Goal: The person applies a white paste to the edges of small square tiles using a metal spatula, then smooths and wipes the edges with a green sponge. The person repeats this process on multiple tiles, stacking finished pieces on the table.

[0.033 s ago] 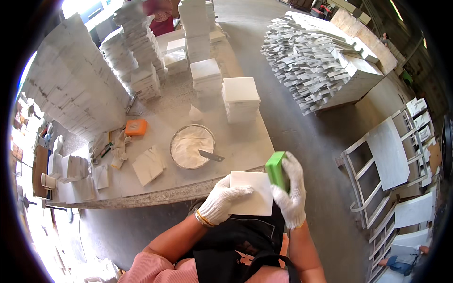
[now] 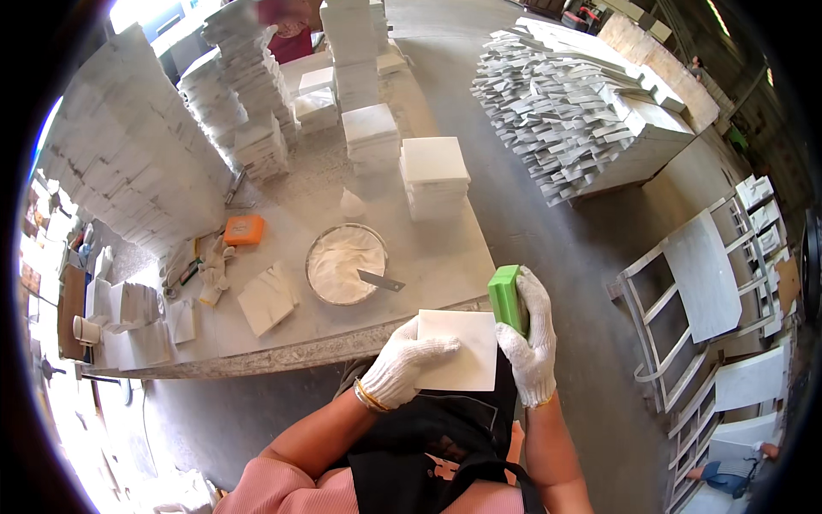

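Observation:
My left hand point(image 2: 402, 365), in a white knit glove, grips a square white tile point(image 2: 458, 351) by its left side, thumb on top. The tile is held just off the table's near edge, over my dark apron. In my gloved right hand point(image 2: 533, 343) is a green block point(image 2: 509, 300) with a grooved side, beside the tile's upper right corner and apart from it. On the table ahead stands a round bowl point(image 2: 347, 264) of white paste, with a putty knife point(image 2: 382, 281) resting in it.
Stacks of white tiles point(image 2: 434, 167) stand on the table point(image 2: 411, 295), taller ones point(image 2: 128, 137) at left. An orange box point(image 2: 244, 230), a loose tile point(image 2: 268, 300) and gloves point(image 2: 214, 272) lie left of the bowl. Right of the table are a stone-strip pile point(image 2: 565, 111) and metal racks point(image 2: 642, 313).
My right hand has moved slightly right and tilted the green block, drawing it away from the tile's edge. The left hand and tile stay nearly in place.

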A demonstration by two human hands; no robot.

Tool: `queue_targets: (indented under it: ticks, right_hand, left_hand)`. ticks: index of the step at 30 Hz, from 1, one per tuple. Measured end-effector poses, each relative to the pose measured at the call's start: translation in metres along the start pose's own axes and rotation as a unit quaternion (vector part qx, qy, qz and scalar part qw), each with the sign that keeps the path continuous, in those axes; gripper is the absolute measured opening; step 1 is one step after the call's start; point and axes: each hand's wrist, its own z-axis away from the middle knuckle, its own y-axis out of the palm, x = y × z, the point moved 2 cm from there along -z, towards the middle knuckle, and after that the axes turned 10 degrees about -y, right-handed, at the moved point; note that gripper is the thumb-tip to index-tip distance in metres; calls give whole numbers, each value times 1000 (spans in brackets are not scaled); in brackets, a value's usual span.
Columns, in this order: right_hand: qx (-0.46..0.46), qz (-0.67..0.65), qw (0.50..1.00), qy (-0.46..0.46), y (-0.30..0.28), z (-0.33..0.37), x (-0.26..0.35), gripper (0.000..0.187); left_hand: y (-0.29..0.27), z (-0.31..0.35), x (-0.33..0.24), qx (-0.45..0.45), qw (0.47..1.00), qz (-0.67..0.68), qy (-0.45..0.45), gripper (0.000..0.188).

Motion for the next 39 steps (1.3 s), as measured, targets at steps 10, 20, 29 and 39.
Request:
queue_targets:
  ticks: [10,20,29,39]
  right_hand:
    - [8,-7,1000,-8,7,6,-18,61]
    - [25,27,999,-22,8,-3,-14,60]
    - [61,41,995,-66,13,8,-12,60]
    - [36,30,998,-29,6,2,-19,59]
  left_hand:
    - [-9,-7,2,-2,1000,6,-15,42]
    - [-12,-9,-4,2,1000,12,-20,42]
    - [-21,-13,2,-15,1000,8,-9,38]
    - [-11,-11,-8,3,998,50,-36,41]
